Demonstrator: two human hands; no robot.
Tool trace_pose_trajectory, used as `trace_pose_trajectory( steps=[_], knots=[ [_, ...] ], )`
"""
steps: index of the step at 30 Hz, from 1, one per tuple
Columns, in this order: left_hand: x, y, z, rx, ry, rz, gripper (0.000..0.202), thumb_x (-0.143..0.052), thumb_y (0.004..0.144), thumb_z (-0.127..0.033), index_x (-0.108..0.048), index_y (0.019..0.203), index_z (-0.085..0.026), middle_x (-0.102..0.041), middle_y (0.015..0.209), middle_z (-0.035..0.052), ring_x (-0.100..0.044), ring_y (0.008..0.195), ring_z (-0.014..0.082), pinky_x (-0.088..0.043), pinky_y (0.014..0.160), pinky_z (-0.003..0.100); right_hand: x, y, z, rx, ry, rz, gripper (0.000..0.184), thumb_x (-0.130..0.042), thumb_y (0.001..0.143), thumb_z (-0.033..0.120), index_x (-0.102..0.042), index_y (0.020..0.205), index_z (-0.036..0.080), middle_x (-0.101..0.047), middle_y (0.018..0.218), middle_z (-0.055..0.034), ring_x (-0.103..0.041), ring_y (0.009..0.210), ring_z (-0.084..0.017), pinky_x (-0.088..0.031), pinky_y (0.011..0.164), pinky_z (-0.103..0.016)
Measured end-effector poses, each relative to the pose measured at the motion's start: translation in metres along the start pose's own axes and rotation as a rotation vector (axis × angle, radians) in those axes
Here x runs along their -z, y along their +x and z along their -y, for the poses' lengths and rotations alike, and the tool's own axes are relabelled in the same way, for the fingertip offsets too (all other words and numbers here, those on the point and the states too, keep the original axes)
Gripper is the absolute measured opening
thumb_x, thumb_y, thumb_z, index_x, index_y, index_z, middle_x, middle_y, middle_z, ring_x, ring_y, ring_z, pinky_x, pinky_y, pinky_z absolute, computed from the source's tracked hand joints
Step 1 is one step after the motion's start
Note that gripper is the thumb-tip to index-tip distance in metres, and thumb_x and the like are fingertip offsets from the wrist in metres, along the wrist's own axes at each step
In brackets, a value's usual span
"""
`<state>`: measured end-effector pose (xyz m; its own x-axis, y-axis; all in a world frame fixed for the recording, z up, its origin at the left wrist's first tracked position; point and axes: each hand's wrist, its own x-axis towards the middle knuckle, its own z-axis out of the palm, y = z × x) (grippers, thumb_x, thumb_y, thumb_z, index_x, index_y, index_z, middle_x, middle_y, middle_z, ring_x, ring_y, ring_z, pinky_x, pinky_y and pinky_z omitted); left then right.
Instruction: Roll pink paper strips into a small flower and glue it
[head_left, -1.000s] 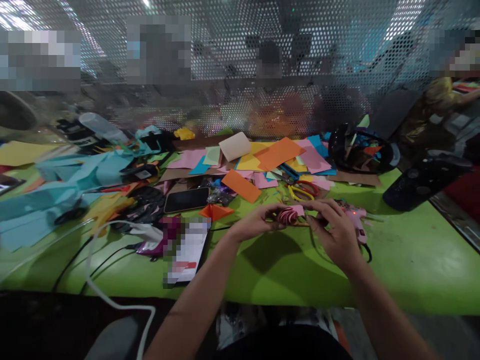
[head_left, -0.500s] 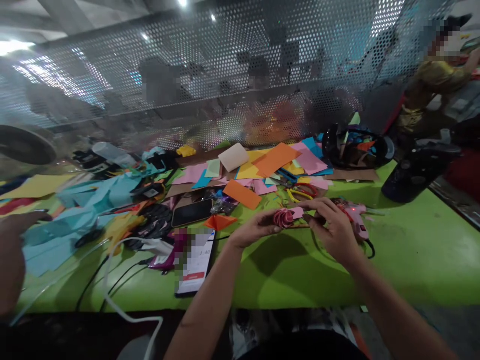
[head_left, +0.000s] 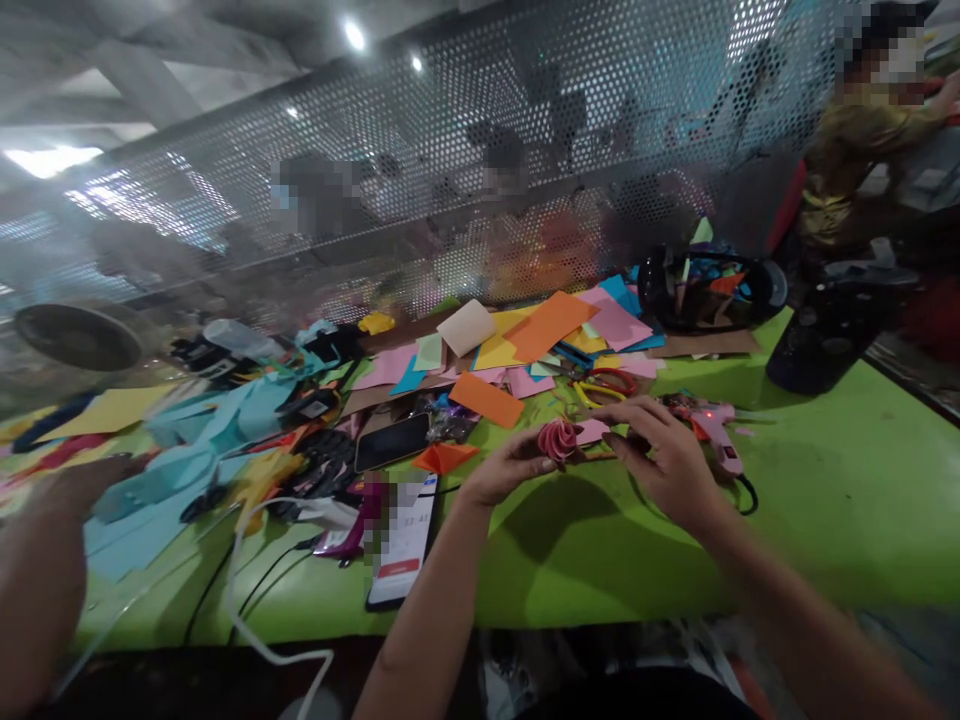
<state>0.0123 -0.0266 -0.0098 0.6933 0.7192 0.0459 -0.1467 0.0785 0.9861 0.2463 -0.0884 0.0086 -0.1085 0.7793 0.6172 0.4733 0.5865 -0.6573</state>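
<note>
My left hand [head_left: 508, 466] is closed round the base of a pink paper rose [head_left: 559, 439], its spiral petals turned up and towards me. A small pink paper piece [head_left: 592, 432] sticks out on the rose's right side, between my two hands. My right hand [head_left: 660, 455] has its fingers bent together at the right end of that piece; the fingertips partly hide the contact. Just right of this hand lies a pink glue gun [head_left: 716, 437] with a red light lit. Pliers with red and yellow handles [head_left: 604, 385] rest behind my hands.
Coloured paper sheets [head_left: 555, 325] are heaped along the back. A black basket [head_left: 712, 290] and a dark tumbler [head_left: 814, 335] stand at right. A dark phone [head_left: 394, 443], a lit phone [head_left: 405, 545] and a white cable [head_left: 236, 590] lie left. Another person's arm [head_left: 45, 540] reaches in at far left.
The view has shifted slightly. The rose has turned so that its spiral faces up more, and the pink paper piece sits lower beside it. Both hands keep their hold.
</note>
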Motion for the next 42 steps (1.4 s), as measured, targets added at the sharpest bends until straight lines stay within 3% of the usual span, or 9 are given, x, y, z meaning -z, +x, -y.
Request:
trace_pose_trajectory(
  steps=[10, 18, 24, 31, 38, 42],
  knots=[
    [0.001, 0.003, 0.007, 0.017, 0.024, -0.179, 0.051, -0.084, 0.071, -0.035, -0.072, 0.118, -0.02, -0.071, 0.121, 0.0125, -0.068, 0.106, 0.0255, -0.051, 0.096, 0.038, -0.001, 0.0, -0.002, -0.007, -0.008, 0.006, 0.025, -0.054, 0.095, 0.018, -0.064, 0.117, 0.025, -0.065, 0.112, -0.0078, -0.064, 0.104, -0.021, -0.053, 0.084, -0.032],
    [0.001, 0.003, 0.004, 0.013, 0.113, -0.166, 0.049, -0.089, 0.065, -0.027, -0.071, 0.109, -0.017, -0.074, 0.108, 0.0101, -0.068, 0.101, 0.0201, -0.051, 0.094, 0.033, -0.002, -0.001, -0.004, 0.007, -0.006, 0.003, 0.026, -0.054, 0.094, 0.016, -0.064, 0.116, 0.026, -0.065, 0.11, -0.0079, -0.065, 0.101, -0.021, -0.054, 0.077, -0.032],
    [-0.006, 0.009, 0.001, -0.034, 0.383, -0.19, 0.045, -0.084, 0.07, -0.032, -0.07, 0.11, -0.017, -0.071, 0.112, 0.011, -0.065, 0.099, 0.02, -0.05, 0.092, 0.032, -0.001, -0.001, -0.002, -0.004, -0.017, 0.007, 0.024, -0.054, 0.096, 0.019, -0.065, 0.117, 0.026, -0.066, 0.11, -0.0085, -0.065, 0.101, -0.022, -0.054, 0.079, -0.032],
    [-0.013, 0.012, 0.0, -0.12, 0.646, -0.18, 0.038, -0.077, 0.074, -0.016, -0.072, 0.111, -0.021, -0.071, 0.113, 0.0077, -0.063, 0.103, 0.0205, -0.047, 0.095, 0.033, 0.001, 0.001, 0.001, 0.02, -0.013, 0.007, 0.012, -0.059, 0.094, 0.022, -0.069, 0.101, 0.024, -0.068, 0.099, -0.0068, -0.067, 0.093, -0.02, -0.054, 0.08, -0.032],
    [-0.01, 0.011, 0.003, -0.121, 0.756, -0.143, 0.038, -0.073, 0.077, -0.017, -0.071, 0.115, -0.023, -0.07, 0.113, 0.0069, -0.061, 0.104, 0.0214, -0.046, 0.092, 0.032, -0.001, 0.001, -0.001, 0.037, -0.187, 0.046, 0.008, -0.061, 0.091, 0.021, -0.069, 0.089, 0.023, -0.07, 0.092, -0.0056, -0.068, 0.085, -0.02, -0.053, 0.077, -0.032],
    [-0.009, 0.01, -0.002, -0.088, 0.852, -0.082, 0.048, -0.065, 0.075, -0.008, -0.07, 0.119, -0.026, -0.07, 0.113, 0.0058, -0.059, 0.107, 0.0231, -0.044, 0.097, 0.035, 0.001, 0.0, -0.006, 0.036, -0.317, 0.127, 0.008, -0.061, 0.091, 0.022, -0.068, 0.088, 0.022, -0.07, 0.092, -0.0059, -0.067, 0.084, -0.02, -0.05, 0.075, -0.031]
  ],
)
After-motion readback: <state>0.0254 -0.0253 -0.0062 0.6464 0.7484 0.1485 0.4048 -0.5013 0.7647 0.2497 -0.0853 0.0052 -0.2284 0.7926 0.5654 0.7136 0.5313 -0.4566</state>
